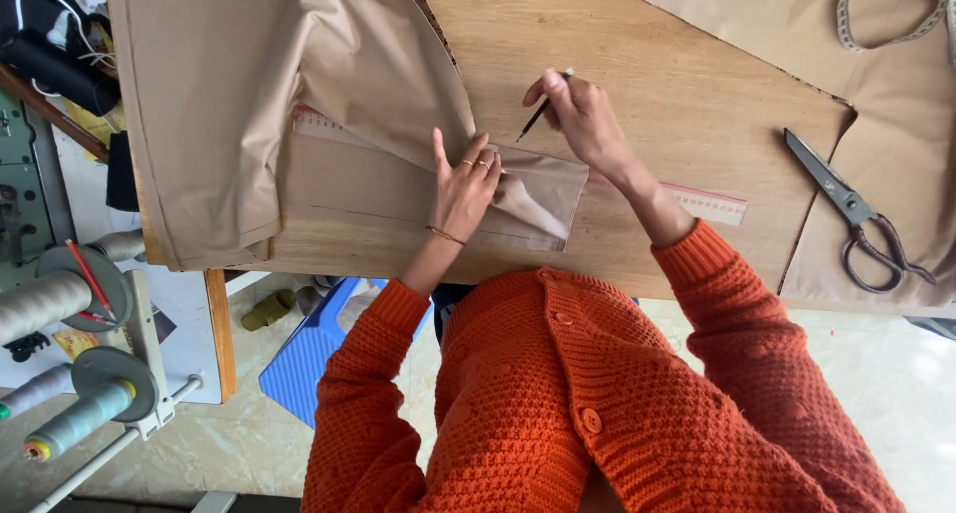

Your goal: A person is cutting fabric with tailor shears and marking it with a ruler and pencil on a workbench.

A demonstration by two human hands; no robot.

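Note:
My left hand (465, 181) lies flat, fingers spread, on a folded flap of tan cloth (329, 85) near the wooden table's front edge. It pins the cloth over a long clear ruler (709, 203) that runs under the fabric. My right hand (583, 115) pinches a thin dark pencil (539, 114), its tip pointing down at the cloth's fold. Both arms wear orange knit sleeves.
Grey scissors (852, 210) lie on another tan piece at the right, with a measuring tape (876, 35) above them. The wooden table (637, 65) ends just before my body. Thread cones (60, 428) and a sewing machine (25, 184) stand at the left; a blue stool (304, 359) sits below.

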